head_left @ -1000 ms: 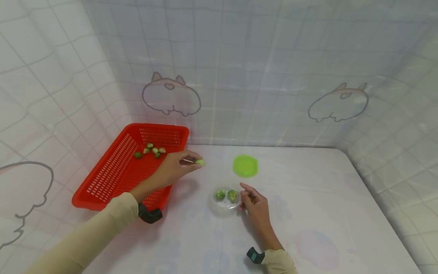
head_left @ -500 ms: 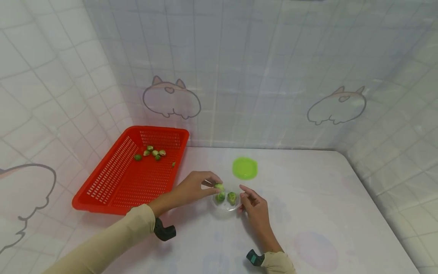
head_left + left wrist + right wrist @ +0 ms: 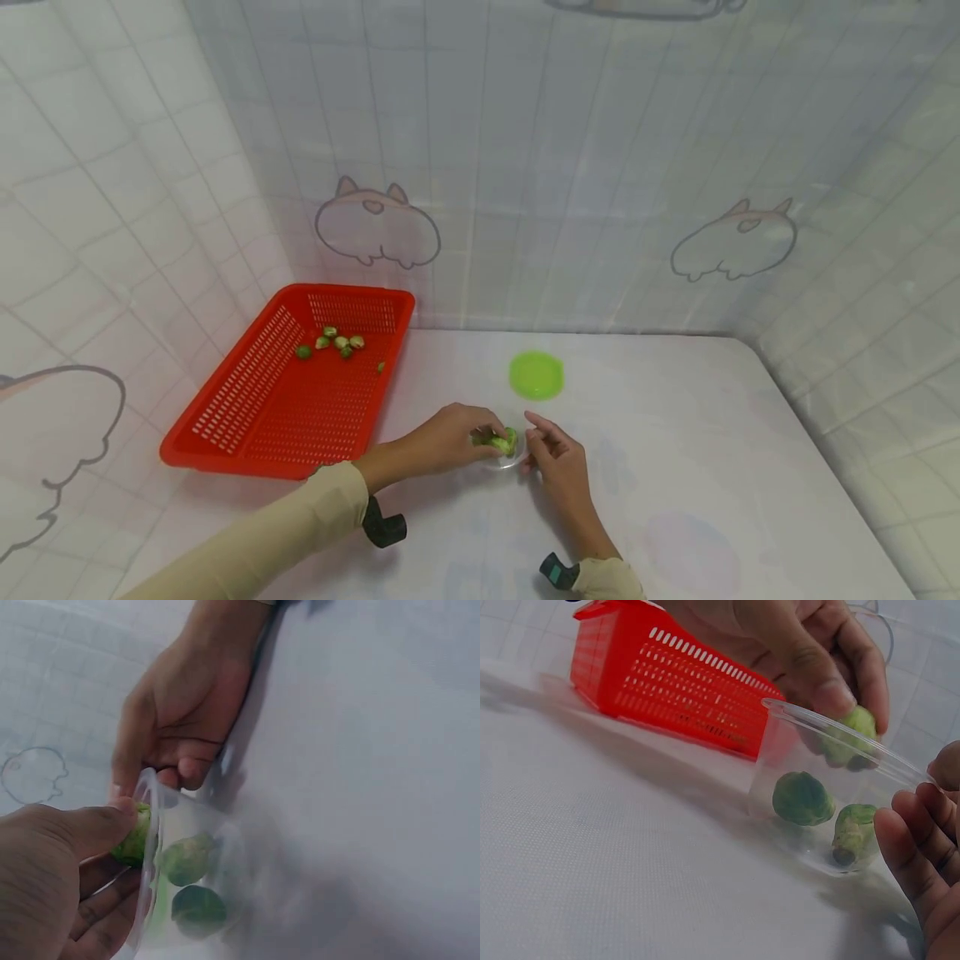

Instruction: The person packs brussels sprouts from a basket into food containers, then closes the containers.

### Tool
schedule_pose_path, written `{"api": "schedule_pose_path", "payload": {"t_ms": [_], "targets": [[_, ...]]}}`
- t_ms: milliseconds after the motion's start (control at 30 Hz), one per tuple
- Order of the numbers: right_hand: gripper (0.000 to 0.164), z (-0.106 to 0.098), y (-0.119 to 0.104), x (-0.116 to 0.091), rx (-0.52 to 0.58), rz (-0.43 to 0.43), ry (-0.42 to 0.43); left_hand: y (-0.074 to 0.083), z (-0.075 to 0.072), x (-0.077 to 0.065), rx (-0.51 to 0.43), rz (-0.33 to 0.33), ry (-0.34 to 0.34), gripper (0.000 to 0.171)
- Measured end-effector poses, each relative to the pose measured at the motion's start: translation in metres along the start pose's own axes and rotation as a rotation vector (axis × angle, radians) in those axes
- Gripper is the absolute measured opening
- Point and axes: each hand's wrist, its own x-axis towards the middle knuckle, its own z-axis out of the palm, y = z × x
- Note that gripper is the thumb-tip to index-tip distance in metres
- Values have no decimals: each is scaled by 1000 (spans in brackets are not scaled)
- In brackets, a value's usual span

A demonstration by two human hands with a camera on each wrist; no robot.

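Thumb and fingers of the left hand (image 3: pixel 455 437) pinch a pale green Brussels sprout (image 3: pixel 861 722) at the mouth of a clear cup (image 3: pixel 791 754), while on my right-wrist feed the right hand (image 3: pixel 558 464) grips the rim from the opposite side, I judge to keep so light a vessel from shifting. Two more sprouts (image 3: pixel 802 799), round and leafy, sit at the bottom, seen through thin, slightly cloudy plastic. The cup appears to stand on the white table (image 3: pixel 660 433), between the hands where, it seems to me, both reach it easily. To its left I see a red slatted basket (image 3: pixel 315 412), rigid plastic, with a loose cluster of sprouts (image 3: pixel 342 342) toward its far end. Beyond the cup lies a glossy lime-green disc (image 3: pixel 537 376), and behind it a wrinkled tile-print sheet (image 3: pixel 540 183) bearing cartoon animals (image 3: pixel 378 229).
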Motion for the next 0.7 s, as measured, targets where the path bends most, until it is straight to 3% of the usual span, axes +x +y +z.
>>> {"api": "schedule_pose_path", "payload": {"t_ms": [300,533,700], "targets": [[32,1,-2,-3,20,14,-3,4,5,1,77,26,-46,28],[32,1,0,-3,22,6,-4,4,9,4,131,68,-46,24],[34,1,3,-3,54,-20,-26,7,10,6,124,94,-56,21]]}}
